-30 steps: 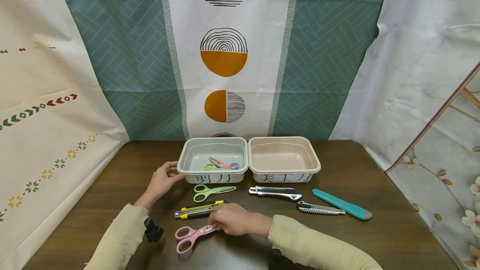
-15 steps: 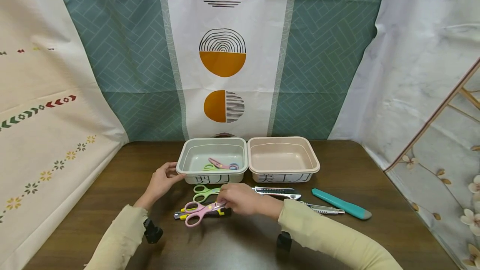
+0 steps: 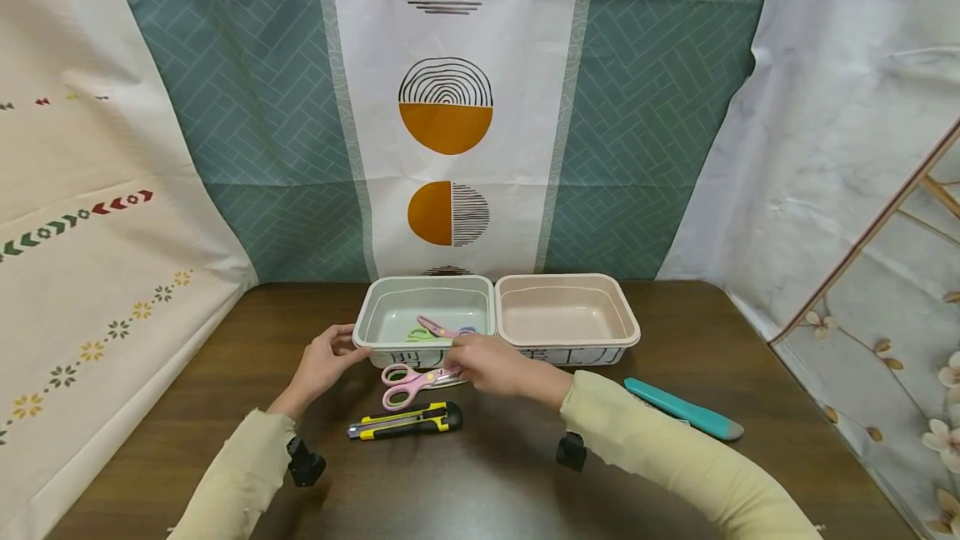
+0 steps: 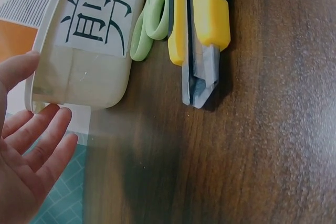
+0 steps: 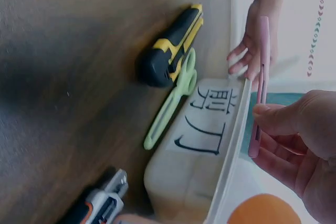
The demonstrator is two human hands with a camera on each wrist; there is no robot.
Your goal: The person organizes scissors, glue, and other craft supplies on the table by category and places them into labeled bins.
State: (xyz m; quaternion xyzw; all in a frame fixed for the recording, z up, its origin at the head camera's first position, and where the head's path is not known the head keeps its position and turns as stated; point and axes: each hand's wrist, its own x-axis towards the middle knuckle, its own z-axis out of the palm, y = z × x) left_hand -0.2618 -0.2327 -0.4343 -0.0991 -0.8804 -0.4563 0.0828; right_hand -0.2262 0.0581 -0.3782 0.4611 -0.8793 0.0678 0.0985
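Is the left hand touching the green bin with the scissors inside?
Touching. In the left wrist view, the fingertips of the left hand rest against the corner of the green bin; the head view shows the same contact at its left rim.

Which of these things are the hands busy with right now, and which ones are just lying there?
Busy with:
right hand pinching the pink scissors
left hand touching the grey-green bin

Just lying there:
green scissors
yellow and black knife
teal knife
pink bin
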